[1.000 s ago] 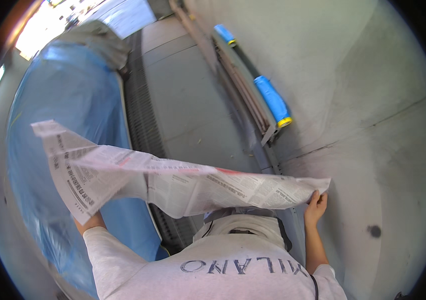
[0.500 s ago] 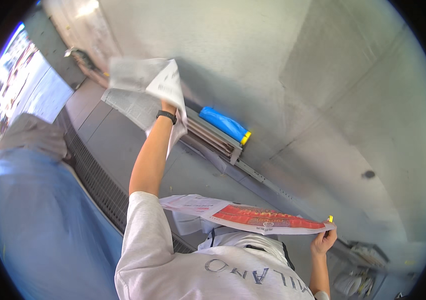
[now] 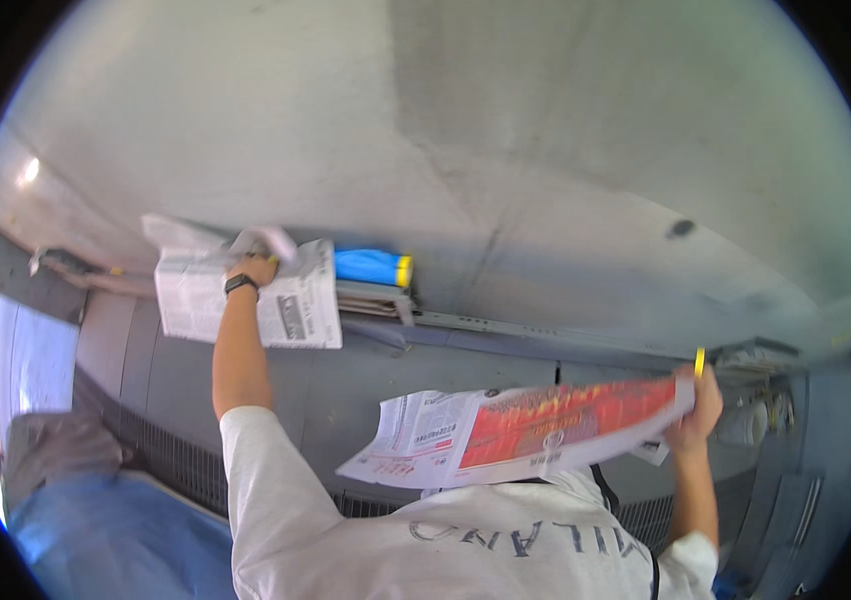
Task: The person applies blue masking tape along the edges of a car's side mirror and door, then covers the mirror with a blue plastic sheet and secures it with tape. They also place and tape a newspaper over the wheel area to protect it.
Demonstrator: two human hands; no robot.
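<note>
1. Left sheet (image 3: 191,300), over at nine o'clock in the person's view: off-white, with grey-black columns of print and one dark grey block.
2. Right sheet (image 3: 521,435), at five o'clock: whitish, with a big red panel, yellowish marks across it, and dark print beside it.
3. Tab (image 3: 701,362), between three and four: bright yellow.
4. Roll (image 3: 371,266), near eleven: vivid blue, yellow-ended.
5. Watch (image 3: 241,283), at nine: black.
6. Shirt (image 3: 466,560), at six: pale grey-white, dark lettering.
7. Cover (image 3: 131,540), at eight: blue, with grey-brown cloth (image 3: 61,450) beyond.
8. Wall (image 3: 276,120), at twelve: mottled cream-grey, darker towards one.
</note>
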